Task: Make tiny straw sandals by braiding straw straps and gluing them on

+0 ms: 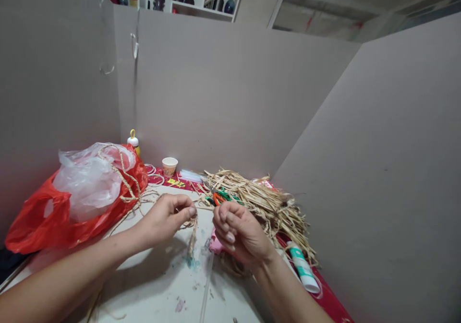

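My left hand (171, 220) is closed in a pinch, thumb against fingertips, on a braided straw cord (192, 241). The cord's short end hangs down over the white board (169, 280). More braided cord (126, 181) loops off to the left, over the plastic bags. To the right, my right hand (241, 232) is raised with its fingers curled and pressed together. Whatever it may hold is too small or hidden to make out. Just beyond it are orange-handled scissors (217, 198) beside the straw pile, and a pink object (215, 244) is partly covered by this hand.
A heap of dry straw (259, 198) lies at the back right. Red plastic bag (39, 217) and clear bag (88, 184) sit on the left. A paper cup (169, 166), a yellow-and-white bottle (133, 142) and a green-and-white tube (302, 268) stand or lie around. Grey partitions (230, 97) enclose the table.
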The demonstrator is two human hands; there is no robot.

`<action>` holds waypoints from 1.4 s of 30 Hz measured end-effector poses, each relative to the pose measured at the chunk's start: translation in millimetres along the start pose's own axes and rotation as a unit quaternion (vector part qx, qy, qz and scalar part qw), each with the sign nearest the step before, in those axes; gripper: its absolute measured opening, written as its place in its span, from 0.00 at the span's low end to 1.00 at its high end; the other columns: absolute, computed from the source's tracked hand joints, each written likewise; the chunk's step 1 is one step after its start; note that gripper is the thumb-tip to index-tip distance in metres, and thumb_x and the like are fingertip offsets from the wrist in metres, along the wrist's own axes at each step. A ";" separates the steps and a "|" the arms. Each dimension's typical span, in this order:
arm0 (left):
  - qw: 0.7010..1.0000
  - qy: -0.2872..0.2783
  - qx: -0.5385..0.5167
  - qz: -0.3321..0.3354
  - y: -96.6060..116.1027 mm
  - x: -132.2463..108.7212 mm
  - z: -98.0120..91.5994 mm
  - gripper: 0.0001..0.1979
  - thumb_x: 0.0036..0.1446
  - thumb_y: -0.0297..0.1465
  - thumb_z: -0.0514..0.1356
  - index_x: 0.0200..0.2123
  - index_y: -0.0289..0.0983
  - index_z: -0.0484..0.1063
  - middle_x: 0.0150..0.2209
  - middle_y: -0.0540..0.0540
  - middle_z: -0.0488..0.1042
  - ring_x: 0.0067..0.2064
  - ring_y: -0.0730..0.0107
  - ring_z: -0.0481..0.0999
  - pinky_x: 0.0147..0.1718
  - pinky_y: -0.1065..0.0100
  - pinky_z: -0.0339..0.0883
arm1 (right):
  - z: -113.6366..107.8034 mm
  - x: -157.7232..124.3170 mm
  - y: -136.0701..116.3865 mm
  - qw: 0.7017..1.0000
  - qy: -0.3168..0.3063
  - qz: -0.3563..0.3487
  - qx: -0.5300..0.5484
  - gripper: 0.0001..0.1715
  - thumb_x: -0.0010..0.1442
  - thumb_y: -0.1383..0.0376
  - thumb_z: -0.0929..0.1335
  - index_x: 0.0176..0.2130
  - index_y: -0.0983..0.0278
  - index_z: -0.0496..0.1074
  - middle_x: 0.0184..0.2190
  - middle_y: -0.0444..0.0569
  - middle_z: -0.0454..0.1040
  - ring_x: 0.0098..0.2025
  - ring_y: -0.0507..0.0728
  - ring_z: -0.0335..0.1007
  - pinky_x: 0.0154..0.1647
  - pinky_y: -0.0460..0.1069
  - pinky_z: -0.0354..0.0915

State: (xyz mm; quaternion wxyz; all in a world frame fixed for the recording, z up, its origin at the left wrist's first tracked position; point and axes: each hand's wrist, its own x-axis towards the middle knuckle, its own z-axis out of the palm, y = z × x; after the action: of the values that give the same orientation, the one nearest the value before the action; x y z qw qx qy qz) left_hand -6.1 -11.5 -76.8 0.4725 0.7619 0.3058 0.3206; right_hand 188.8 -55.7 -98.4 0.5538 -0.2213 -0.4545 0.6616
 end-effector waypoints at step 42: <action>0.986 0.019 -0.144 -0.078 -61.6 20.7 19.5 0.12 0.47 0.33 0.66 0.30 0.37 0.64 0.19 0.57 0.63 0.20 0.79 0.60 0.21 0.75 0.53 | -3.8 9.2 11.2 0.953 0.114 -0.016 -0.281 0.14 0.53 0.56 0.74 0.29 0.64 0.73 0.21 0.41 0.70 0.20 0.48 0.61 0.21 0.43 0.59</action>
State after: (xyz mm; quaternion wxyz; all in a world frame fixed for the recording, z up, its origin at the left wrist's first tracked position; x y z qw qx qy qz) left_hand 11.5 16.8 -135.8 0.5949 0.6533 0.3241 0.3380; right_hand 183.2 -45.5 -107.8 0.5282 -0.4348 -0.5594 0.4680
